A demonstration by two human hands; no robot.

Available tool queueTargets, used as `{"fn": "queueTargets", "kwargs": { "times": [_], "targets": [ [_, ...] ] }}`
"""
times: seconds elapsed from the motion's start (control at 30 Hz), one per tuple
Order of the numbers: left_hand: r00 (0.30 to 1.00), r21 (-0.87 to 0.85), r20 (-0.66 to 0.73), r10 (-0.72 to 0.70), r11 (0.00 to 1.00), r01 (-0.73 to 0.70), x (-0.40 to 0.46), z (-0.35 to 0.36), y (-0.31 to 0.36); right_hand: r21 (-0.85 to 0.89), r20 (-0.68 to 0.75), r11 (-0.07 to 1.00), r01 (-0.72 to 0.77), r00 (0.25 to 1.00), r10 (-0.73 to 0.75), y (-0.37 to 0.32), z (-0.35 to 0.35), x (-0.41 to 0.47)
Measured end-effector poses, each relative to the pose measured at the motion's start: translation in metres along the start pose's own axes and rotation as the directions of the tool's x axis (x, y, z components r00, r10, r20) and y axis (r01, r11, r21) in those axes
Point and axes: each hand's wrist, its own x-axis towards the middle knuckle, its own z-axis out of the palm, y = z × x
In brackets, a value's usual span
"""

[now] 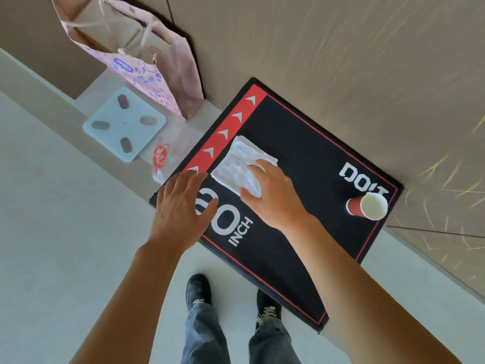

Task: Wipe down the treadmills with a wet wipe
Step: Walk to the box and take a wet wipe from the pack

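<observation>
Now two hands are on a flat black mat.
Right hand (273, 195) presses spread fingers (256, 170) on the bumpy white folded wipe (236, 164); left hand (181, 203) lies flat, fingers spread, beside it.

Bare left hand (181, 206) flat, fingers spread and straight, bare right hand (273, 195) palm down, fingers extended, both forearms reaching forward

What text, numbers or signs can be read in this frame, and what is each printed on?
"DO IT": white letters on the black mat, beside the red paper cup.
"INCH": white, on the same mat.
Large white number above "INCH": half hidden by the left hand; ends in "0".
Pink paper bag: blue print, too blurred to read.
Plastic bag: red logo, unreadable.
</observation>
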Motion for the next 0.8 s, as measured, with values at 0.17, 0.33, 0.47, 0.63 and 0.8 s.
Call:
{"fn": "queueTargets", "kwargs": {
  "times": [0.17, 0.33, 0.47, 0.63, 0.8],
  "targets": [
    [1.000, 0.005, 0.025, 0.006, 1.000, -0.007, 0.036, 0.056, -0.036, -0.019, -0.110, 1.000, 0.013, 0.994, -0.015, 0.030, 0.036, 0.065],
    [0.998, 0.007, 0.060, 0.016, 1.000, -0.016, 0.056, 0.100, -0.056, -0.095, -0.078, 0.994, 0.049, 0.995, -0.056, 0.040, 0.080, 0.109],
    [0.999, 0.012, 0.037, 0.036, 0.999, -0.036, 0.054, 0.123, -0.074, -0.159, -0.124, 0.984, 0.077, 0.988, -0.097, 0.051, 0.111, 0.115],
    [0.997, -0.018, 0.007, 0.072, 0.997, -0.072, 0.052, 0.134, -0.084, -0.239, -0.167, 0.965, 0.105, 0.975, -0.148, 0.060, 0.120, 0.112],
    [0.996, -0.037, -0.002, 0.084, 0.996, -0.084, 0.051, 0.133, -0.086, -0.299, -0.239, 0.950, 0.088, 0.957, -0.163, 0.062, 0.123, 0.104]
  ]
}}
